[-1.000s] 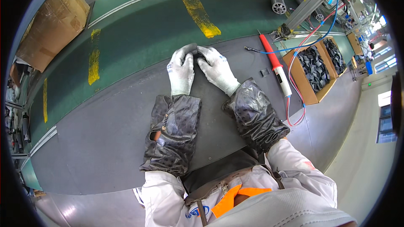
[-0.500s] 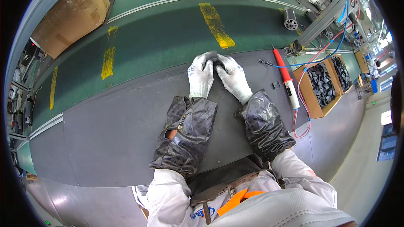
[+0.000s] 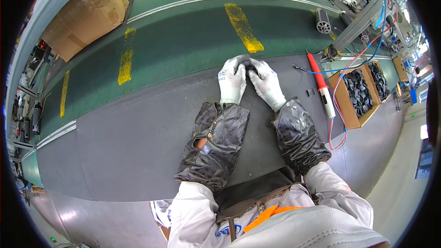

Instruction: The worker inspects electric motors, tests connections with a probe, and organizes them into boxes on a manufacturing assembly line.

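While both gloved hands meet at the far edge of the grey work mat (image 3: pixel 138 142), a small dark part (image 3: pixel 249 68) sits between them, right where the mat meets the green conveyor belt (image 3: pixel 183 36). Head view, the only one: left hand (image 3: pixel 232 81) and right hand (image 3: pixel 266 81) are in white knit gloves, w/ dark shiny sleeve covers (image 3: pixel 216 144) over the forearms. Fingers of both hands are curled and pressed together around the part, tips pinching it from left & right; thumbs I cannot see. My judgement: the part is light and rigid, prob. plastic or metal, small enough to slip from knit gloves, so best hold is by its two sides w/ fingertips, as now. To the right lies a red-handled tool (image 3: pixel 320 82) w/ a cable, then cardboard boxes of black parts (image 3: pixel 358 93). A small grey motor-like cylinder (image 3: pixel 323 22) stands on the belt further off, and a big cardboard box (image 3: pixel 87 14) at far left. Hidden: the part is almost fully covered by fingers, so shape & material are not clear; the belly area blocks the near mat edge.
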